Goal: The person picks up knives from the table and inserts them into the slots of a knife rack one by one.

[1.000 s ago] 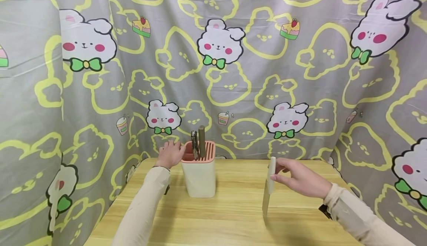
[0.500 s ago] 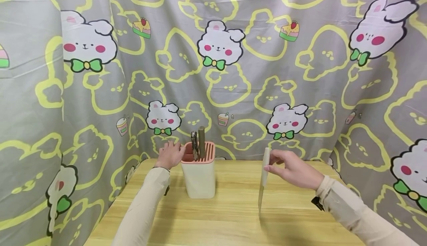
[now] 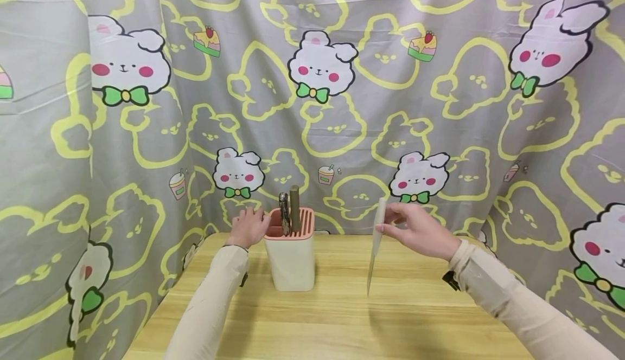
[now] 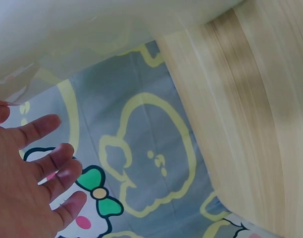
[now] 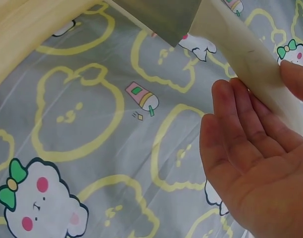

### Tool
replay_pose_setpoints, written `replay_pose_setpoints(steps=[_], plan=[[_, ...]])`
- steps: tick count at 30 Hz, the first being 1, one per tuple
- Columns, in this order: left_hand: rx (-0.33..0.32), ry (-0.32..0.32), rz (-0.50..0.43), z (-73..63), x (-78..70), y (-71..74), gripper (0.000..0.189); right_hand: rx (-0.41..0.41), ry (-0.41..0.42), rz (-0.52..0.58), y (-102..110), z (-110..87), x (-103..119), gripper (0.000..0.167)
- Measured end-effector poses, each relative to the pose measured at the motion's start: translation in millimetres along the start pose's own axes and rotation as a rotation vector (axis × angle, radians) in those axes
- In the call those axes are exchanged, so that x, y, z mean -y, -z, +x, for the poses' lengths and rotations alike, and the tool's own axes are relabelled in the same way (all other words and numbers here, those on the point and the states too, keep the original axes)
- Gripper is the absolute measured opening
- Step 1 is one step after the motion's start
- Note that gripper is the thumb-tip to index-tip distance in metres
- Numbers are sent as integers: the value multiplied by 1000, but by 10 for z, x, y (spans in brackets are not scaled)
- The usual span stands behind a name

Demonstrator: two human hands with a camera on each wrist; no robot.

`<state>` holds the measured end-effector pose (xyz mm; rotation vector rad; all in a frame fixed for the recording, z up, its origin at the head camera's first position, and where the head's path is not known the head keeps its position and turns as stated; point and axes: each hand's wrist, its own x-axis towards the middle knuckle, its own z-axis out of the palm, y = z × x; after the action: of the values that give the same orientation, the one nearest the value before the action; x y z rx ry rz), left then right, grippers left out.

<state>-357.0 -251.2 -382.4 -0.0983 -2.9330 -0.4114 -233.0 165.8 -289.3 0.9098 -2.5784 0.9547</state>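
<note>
In the head view, my right hand (image 3: 420, 230) pinches the pale handle of a knife (image 3: 378, 225) between thumb and fingers. Its broad blade (image 3: 371, 273) points down, above the table. The right wrist view shows the thumb on one side of the handle (image 5: 250, 57) and fingertips on the other. A white knife holder (image 3: 294, 265) with a pink slotted top (image 3: 306, 224) stands left of the knife. My left hand (image 3: 248, 227) lies at its left rim, fingers loosely spread; in the left wrist view the thumb meets its white wall (image 4: 92, 44).
An olive-brown handle (image 3: 295, 208) and a dark, shiny, mottled handle (image 3: 284, 208) stick up from the holder. Under it is a light wooden table (image 3: 337, 316). A grey curtain (image 3: 337, 127) with yellow outlines and white cartoon heads hangs behind and along both sides.
My right hand has carried the knife leftward and up, nearer the holder, and the blade has turned more edge-on. The left hand and the holder have stayed in place.
</note>
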Motion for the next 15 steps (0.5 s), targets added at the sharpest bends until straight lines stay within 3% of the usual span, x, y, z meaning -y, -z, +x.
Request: replay_pose_setpoints(steps=[8,15], plan=[[1,6,-7,-17,0,1,70,-32,25,15,5,215,50,9],[-11,0,-4,-6,-4,-9,65,-51,-10,33,29,384,110,9]])
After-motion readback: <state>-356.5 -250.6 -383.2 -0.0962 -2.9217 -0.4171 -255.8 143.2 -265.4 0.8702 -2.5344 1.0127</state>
